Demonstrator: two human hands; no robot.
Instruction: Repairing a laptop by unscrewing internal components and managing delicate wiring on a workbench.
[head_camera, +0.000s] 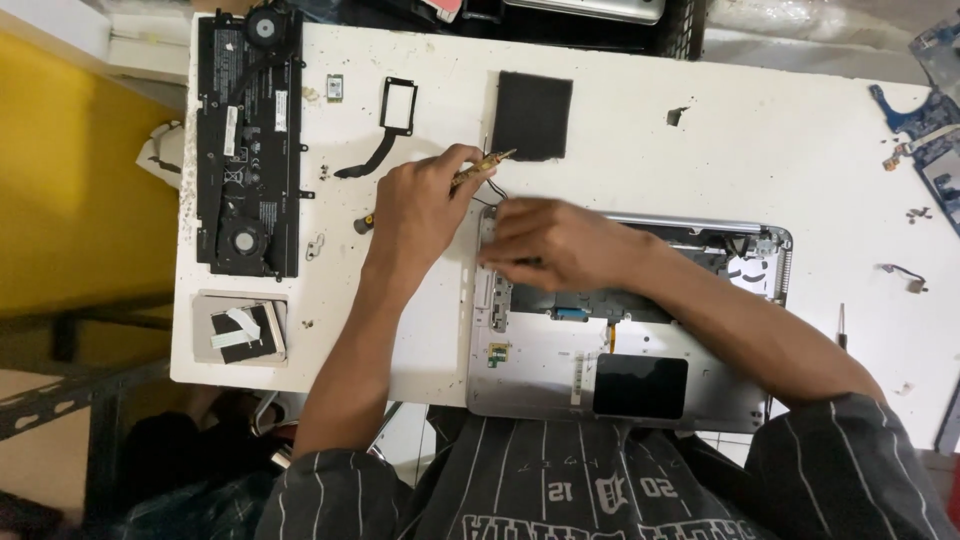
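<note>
Left hand (420, 205) clenched round a thin tool (483, 166), tip toward the top-left corner of the laptop shell (530, 375); looks like a screwdriver or small iron, can't tell which. Right hand (555, 243) lies flat on the shell's upper left edge, fingers curled down and pinching something small there, blurred, can't tell what. Shell is silver, opened up, innards exposed, black pad (640, 386) low centre, blue connector (572, 313) just under the right hand; it sits at the near edge of the white table (800, 150), right in front of the person, overhanging a bit. Thin black wires (493, 195) run from its corner up between the two hands. Handling guess: shell is stiff but thin, light with parts out, would flex if lifted by one corner; better held by both side rims, away from the ribbon and connector, which look fragile. Tool is light, rigid, held pencil-like near its middle. Left hand is just beside the shell's corner, off it; right hand is touching it. Further off: black battery and fan assembly (248, 150) at far left, small flat drive (240, 330) below it, black bracket with cable (392, 115), dark square pad (532, 115) above the hands, loose screws, blue boards (925, 120) at the right edge, screwdriver (842, 325) right of the shell
</note>
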